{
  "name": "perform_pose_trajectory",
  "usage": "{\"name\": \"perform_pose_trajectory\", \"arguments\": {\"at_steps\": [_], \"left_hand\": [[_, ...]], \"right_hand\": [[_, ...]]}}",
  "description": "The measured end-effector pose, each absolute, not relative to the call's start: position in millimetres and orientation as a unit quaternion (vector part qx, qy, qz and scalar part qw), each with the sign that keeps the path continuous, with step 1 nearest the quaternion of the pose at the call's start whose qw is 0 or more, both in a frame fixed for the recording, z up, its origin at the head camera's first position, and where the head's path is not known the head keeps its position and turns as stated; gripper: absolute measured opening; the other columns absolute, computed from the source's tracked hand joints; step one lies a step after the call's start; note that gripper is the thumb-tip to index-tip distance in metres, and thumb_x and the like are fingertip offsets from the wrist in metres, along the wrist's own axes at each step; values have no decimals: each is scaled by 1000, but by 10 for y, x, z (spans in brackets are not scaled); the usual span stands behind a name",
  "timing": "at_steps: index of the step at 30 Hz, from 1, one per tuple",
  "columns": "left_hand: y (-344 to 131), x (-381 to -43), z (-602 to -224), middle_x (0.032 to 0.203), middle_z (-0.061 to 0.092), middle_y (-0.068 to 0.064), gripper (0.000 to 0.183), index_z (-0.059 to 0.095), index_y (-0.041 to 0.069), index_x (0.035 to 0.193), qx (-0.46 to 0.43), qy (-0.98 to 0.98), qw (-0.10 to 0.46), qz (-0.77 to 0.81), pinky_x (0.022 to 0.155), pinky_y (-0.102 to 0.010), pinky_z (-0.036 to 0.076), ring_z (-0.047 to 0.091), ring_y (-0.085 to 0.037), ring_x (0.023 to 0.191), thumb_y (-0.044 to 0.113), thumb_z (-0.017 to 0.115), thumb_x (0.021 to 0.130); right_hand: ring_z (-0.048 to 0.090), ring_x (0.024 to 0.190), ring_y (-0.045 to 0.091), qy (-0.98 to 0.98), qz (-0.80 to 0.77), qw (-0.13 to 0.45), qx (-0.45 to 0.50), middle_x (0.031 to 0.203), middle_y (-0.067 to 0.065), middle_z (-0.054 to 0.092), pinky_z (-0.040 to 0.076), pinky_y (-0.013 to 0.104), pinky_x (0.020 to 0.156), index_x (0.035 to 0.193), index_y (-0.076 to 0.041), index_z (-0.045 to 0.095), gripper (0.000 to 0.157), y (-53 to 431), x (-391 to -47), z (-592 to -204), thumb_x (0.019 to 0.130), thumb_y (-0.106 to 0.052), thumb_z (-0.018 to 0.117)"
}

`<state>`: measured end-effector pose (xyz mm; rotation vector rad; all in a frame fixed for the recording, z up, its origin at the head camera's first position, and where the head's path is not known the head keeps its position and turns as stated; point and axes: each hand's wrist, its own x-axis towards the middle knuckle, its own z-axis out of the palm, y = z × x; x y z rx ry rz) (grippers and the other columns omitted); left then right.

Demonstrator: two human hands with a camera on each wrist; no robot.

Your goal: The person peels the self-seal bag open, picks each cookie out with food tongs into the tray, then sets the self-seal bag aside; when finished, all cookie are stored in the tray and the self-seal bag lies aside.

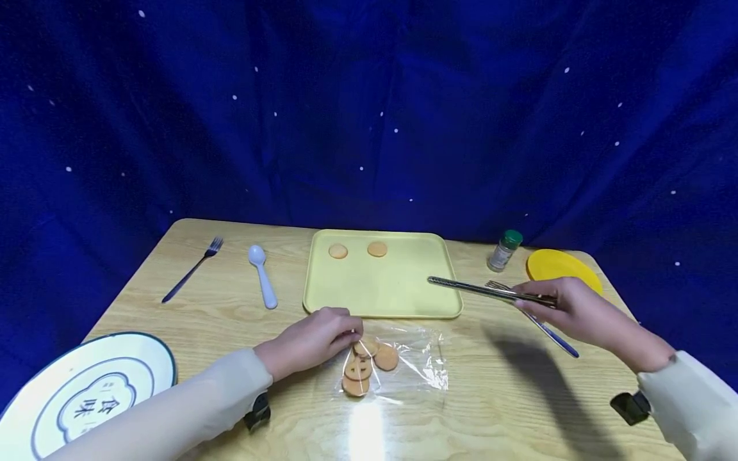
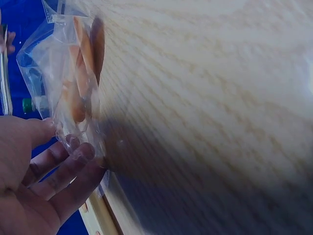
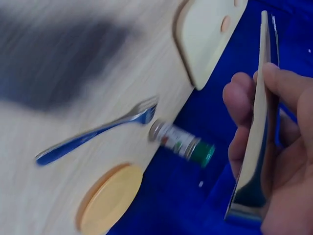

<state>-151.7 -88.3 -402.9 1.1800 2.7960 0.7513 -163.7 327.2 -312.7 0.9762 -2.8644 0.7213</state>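
My left hand point(image 1: 316, 339) pinches the left edge of a clear plastic bag point(image 1: 423, 368) on the table. Several round biscuits point(image 1: 386, 357) lie inside it, one with a smiling face cut into it. Close up in the left wrist view, thumb and fingers point(image 2: 73, 169) hold the crinkled film beside the biscuits point(image 2: 84, 58). Raised over the table's right side, my right hand point(image 1: 576, 310) grips metal tongs point(image 1: 478, 289), their tips pointing left toward the yellow tray point(image 1: 386, 291). The tongs point(image 3: 259, 127) look nearly closed in the right wrist view. Two biscuits point(image 1: 377, 249) sit along the tray's far side.
A fork point(image 1: 544, 330) lies under the tongs. Behind it stand a green-capped shaker point(image 1: 504, 251) and a yellow plate point(image 1: 562, 266). On the left are another fork point(image 1: 193, 270), a white spoon point(image 1: 263, 276) and a large white plate point(image 1: 144, 362). A blue curtain point(image 1: 369, 115) hangs behind.
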Motion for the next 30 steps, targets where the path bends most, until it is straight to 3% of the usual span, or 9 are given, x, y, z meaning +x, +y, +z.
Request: {"name": "perform_pose_trajectory", "arguments": {"at_steps": [3, 6, 15, 21, 25, 30], "left_hand": [[-883, -1512, -4023, 80, 57, 9, 9, 64, 19, 89, 376, 895, 7, 239, 64, -17, 44, 50, -1, 70, 16, 60, 96], [-886, -1508, -4029, 81, 58, 9, 9, 65, 19, 90, 373, 897, 7, 238, 64, -17, 45, 50, -1, 70, 16, 60, 96], [-879, -1520, -4026, 81, 58, 9, 9, 65, 20, 90, 373, 897, 7, 237, 64, -17, 44, 50, -2, 70, 19, 59, 97], [-902, -1523, -4028, 79, 55, 9, 10, 64, 20, 88, 373, 895, 16, 244, 63, -17, 43, 48, -2, 69, 17, 59, 97], [-902, -1521, -4025, 78, 53, 9, 11, 63, 19, 87, 376, 893, 15, 245, 62, -17, 42, 47, -3, 69, 17, 59, 97], [-889, -1521, -4026, 79, 54, 9, 11, 63, 20, 87, 379, 894, 11, 238, 62, -17, 43, 48, -3, 69, 19, 58, 97]], "right_hand": [[54, 59, -3, -916, 253, -6, 312, 70, -15, 62, 43, 16, 50, 103, -13, 69, 14, 3439, -1503, -3131, 92, -7, 63], [55, 59, -1, -907, 279, -51, 310, 71, -13, 64, 42, 18, 48, 111, -8, 69, 20, 3555, -1408, -3146, 92, -6, 63], [60, 61, 3, -848, 344, -167, 368, 73, -7, 64, 48, 22, 51, 114, -7, 68, 23, 3634, -1280, -3307, 93, -2, 60], [56, 74, -10, -875, 283, -138, 367, 93, -1, 73, 50, 18, 59, 113, -9, 69, 21, 3480, -1276, -3506, 94, -14, 63], [56, 78, -8, -884, 258, -111, 373, 105, 3, 73, 49, 18, 64, 116, -10, 68, 26, 3308, -1304, -3663, 93, -22, 64], [64, 90, -2, -880, 266, -135, 369, 111, 4, 72, 54, 22, 73, 122, -7, 64, 34, 3113, -1376, -3791, 94, -27, 62]]}}
